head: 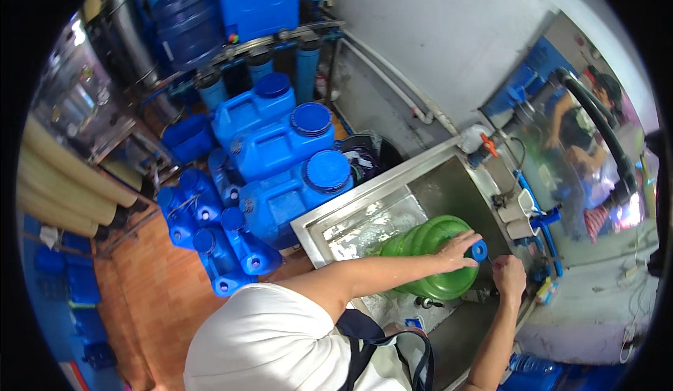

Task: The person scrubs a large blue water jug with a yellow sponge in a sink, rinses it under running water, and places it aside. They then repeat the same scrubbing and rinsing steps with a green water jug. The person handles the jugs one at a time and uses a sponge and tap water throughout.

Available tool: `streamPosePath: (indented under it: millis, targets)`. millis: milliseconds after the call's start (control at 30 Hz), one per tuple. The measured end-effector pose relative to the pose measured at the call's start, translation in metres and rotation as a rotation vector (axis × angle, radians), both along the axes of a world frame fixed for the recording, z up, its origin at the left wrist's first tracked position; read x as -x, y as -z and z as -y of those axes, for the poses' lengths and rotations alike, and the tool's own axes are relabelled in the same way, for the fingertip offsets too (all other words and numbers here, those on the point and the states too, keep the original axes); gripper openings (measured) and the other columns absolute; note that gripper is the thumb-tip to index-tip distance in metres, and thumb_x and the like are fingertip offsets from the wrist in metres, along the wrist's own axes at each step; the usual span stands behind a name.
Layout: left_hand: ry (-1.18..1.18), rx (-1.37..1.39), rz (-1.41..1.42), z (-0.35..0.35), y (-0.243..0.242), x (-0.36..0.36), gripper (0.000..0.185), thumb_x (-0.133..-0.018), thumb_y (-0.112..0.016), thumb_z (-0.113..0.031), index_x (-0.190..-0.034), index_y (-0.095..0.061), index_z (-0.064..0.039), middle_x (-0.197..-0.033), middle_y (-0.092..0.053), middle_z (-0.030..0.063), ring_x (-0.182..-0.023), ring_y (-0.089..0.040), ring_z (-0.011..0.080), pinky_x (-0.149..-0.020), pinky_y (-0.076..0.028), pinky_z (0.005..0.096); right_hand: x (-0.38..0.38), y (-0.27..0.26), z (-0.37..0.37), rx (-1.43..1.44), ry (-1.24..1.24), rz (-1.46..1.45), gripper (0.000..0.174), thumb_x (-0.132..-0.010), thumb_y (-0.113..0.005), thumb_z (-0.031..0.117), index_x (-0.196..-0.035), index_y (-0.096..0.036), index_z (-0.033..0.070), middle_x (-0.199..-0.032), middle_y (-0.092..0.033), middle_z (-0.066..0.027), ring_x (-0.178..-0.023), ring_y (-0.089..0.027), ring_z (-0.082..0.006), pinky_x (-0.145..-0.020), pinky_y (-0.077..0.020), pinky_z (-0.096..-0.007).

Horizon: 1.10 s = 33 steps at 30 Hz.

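Observation:
A large green plastic water jug (pixel 420 238) lies tilted in a stainless steel sink (pixel 305 233), its neck towards the wall. My left hand (pixel 456 251) rests on the jug's shoulder, fingers spread beside the blue mouth (pixel 478 251). Just right of that mouth, my right hand (pixel 509 275) is raised with its fingers curled; whether something thin is pinched in them cannot be made out. Below the jug's shoulder, a small metal valve (pixel 427 302) shows in the sink.
Several blue jerrycans (pixel 273 207) crowd the tiled floor left of the sink. A black hose (pixel 599 117) arches before a wall mirror (pixel 568 180). An orange-handled valve (pixel 489 145) sits at the sink's back corner. White plastic holders (pixel 518 215) stand along the sink's wall side.

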State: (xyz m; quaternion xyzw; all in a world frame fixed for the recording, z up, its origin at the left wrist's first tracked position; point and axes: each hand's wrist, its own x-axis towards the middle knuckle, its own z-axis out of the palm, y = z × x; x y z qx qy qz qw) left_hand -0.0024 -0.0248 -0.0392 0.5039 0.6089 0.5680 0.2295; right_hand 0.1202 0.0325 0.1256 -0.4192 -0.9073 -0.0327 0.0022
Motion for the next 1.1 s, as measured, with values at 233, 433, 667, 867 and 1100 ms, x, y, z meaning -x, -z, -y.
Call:
streamPosePath:
  millis: [233,433,667,867,1100]
  targets:
    - [-0.056,0.076,0.063,0.012,-0.012,-0.002,0.08,-0.073,-0.079,-0.019,-0.141,-0.041,-0.003,-0.147,-0.04,0.0206,-0.136,-0.039,0.0348,-0.112,-0.034,0.0403,0.023,0.019,-0.013,0.023,-0.177,0.007,0.015,-0.077,-0.065,0.014,-0.088,-0.075,0.011,-0.084,-0.068,-0.0194,-0.083,-0.066,-0.0383,-0.074,-0.0537,-0.0462]
    - [-0.111,0.13,0.099,0.016,-0.004,0.002,0.081,-0.074,-0.075,-0.005,-0.145,-0.035,-0.005,-0.142,-0.045,0.0205,-0.124,-0.05,0.0405,-0.105,-0.043,0.042,0.02,0.05,-0.017,0.118,-0.25,-0.137,0.017,-0.081,-0.06,0.012,-0.089,-0.074,0.008,-0.082,-0.067,-0.0208,-0.081,-0.065,-0.0412,-0.069,-0.0511,-0.0466]
    - [-0.215,0.143,0.001,0.01,0.003,-0.01,0.084,-0.068,-0.077,-0.003,-0.142,-0.037,-0.007,-0.11,-0.063,0.0229,-0.096,-0.064,0.0404,-0.086,-0.052,0.0459,0.001,0.159,0.029,0.201,0.008,-0.537,0.039,-0.078,-0.052,-0.006,-0.116,-0.063,-0.002,-0.091,-0.065,-0.0292,-0.074,-0.064,-0.0385,-0.07,-0.0481,-0.0447]
    - [-0.175,0.136,0.055,0.037,0.001,0.007,0.084,-0.069,-0.077,-0.006,-0.142,-0.039,-0.016,-0.104,-0.065,0.0238,-0.096,-0.064,0.0408,-0.084,-0.052,0.0467,0.011,0.18,0.033,0.973,0.591,-1.159,0.021,-0.095,-0.05,0.012,-0.107,-0.063,0.002,-0.062,-0.05,0.0009,-0.041,-0.042,-0.0076,-0.037,-0.0286,-0.0214]
    - [-0.23,0.108,0.011,0.037,-0.01,0.01,0.081,-0.056,-0.084,-0.012,-0.127,-0.044,-0.011,-0.103,-0.066,0.0192,-0.097,-0.063,0.0401,-0.084,-0.051,0.0457,0.019,0.139,0.025,1.172,0.421,-1.074,0.023,-0.097,-0.049,0.026,-0.082,-0.055,0.011,-0.059,-0.05,0.0024,-0.039,-0.042,-0.0059,-0.033,-0.0288,-0.0216]
